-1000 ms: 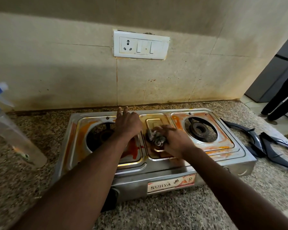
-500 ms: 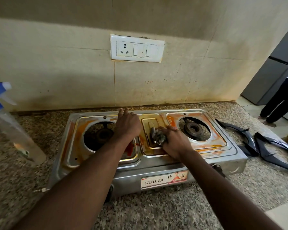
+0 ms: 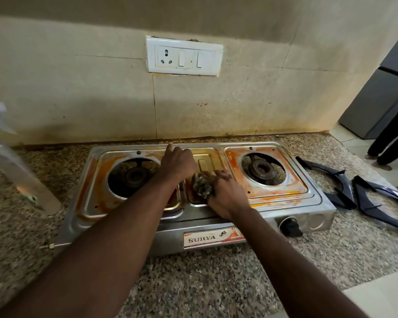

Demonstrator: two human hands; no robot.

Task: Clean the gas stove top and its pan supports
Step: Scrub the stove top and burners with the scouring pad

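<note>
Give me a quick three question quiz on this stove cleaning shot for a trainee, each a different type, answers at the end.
1. True or false: the pan supports are mounted on the stove.
2. What does the right hand grip? A. a cloth B. a metal scrubber C. a brush
3. Short answer: on which part of the stove top is the scrubber pressed?

Key
1. False: they lie on the counter, right of the stove.
2. B.
3. The centre panel, between the two burners.
</note>
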